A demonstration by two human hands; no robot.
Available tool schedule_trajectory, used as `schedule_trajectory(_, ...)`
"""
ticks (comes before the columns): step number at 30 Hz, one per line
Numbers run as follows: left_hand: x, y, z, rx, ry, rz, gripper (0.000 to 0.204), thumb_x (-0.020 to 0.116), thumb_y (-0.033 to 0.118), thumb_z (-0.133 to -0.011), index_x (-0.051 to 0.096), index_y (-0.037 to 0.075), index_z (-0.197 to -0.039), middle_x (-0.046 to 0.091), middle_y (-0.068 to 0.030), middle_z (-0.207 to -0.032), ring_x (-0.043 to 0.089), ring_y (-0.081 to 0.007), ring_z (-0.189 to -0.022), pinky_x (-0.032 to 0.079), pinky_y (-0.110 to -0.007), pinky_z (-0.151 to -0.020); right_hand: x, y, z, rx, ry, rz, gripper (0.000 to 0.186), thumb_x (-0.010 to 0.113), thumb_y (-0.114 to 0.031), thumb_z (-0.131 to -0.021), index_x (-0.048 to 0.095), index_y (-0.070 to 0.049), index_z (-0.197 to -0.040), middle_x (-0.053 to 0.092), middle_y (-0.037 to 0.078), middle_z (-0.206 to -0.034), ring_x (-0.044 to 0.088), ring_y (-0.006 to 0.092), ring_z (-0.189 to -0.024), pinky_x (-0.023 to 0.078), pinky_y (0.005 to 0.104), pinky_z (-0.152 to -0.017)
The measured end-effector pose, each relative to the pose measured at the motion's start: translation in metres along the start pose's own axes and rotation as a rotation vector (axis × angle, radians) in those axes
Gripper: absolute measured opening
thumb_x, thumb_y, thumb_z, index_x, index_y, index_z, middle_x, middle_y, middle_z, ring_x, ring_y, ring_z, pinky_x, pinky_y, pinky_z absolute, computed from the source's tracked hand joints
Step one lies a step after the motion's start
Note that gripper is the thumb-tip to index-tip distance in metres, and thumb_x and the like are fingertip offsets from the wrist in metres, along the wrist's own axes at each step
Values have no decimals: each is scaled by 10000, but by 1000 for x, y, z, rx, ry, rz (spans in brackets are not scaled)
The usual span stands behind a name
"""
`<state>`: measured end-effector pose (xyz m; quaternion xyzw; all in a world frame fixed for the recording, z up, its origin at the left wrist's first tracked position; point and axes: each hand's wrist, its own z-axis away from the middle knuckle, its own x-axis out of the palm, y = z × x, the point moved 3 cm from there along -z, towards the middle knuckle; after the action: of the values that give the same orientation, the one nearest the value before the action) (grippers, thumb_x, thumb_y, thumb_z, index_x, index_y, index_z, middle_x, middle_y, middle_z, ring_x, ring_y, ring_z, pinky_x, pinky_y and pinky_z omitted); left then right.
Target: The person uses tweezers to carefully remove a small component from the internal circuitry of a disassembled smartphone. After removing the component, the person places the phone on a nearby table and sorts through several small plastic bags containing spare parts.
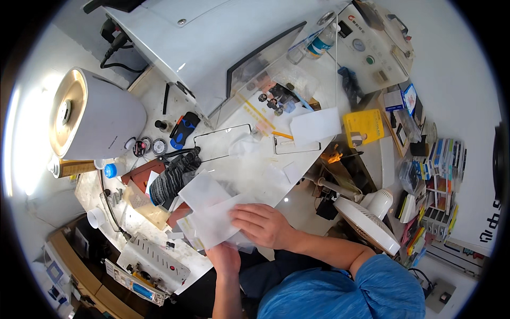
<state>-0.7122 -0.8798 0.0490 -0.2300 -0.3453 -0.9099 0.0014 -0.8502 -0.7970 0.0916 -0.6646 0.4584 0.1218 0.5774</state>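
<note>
Small repair workshop: cluttered workbench, white bench machine, glass screen panels, desk fan, parts boxes.

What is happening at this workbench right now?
A person in a blue shirt is bent over a cluttered white workbench, handling thin white sheets near its front edge. The right hand lies flat on top of the sheets, pressing them down. The left hand holds them from below at the bench edge. Farther back lie two flat glass panels, a yellow card and a small white fan to the right.
</note>
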Motion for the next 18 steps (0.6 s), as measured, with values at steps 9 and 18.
schedule_trajectory(9, -6, -9, 10, 46, -354, 74, 748, 533, 530, -997, 312, 47, -1524, 421, -138, -1509, 422, -298, -1385, 373, -441, -1135, 8, -8, 18, 156, -83, -46, 368, 727, -140, -801, 663, -115, -1162, 586, 43, -1364, 569, 212, -1197, 467, 358, -938)
schedule_trajectory(18, -19, -1, -11, 65, 129, -11, 485, 546, 254, -1045, 410, 19, -1447, 531, -137, -1389, 539, -261, -1273, 469, -439, -1050, -18, 78, 8, 353, 242, 167, 520, 753, -202, -834, 586, -27, -1295, 584, 181, -1324, 546, 370, -1235, 435, 482, -1035)
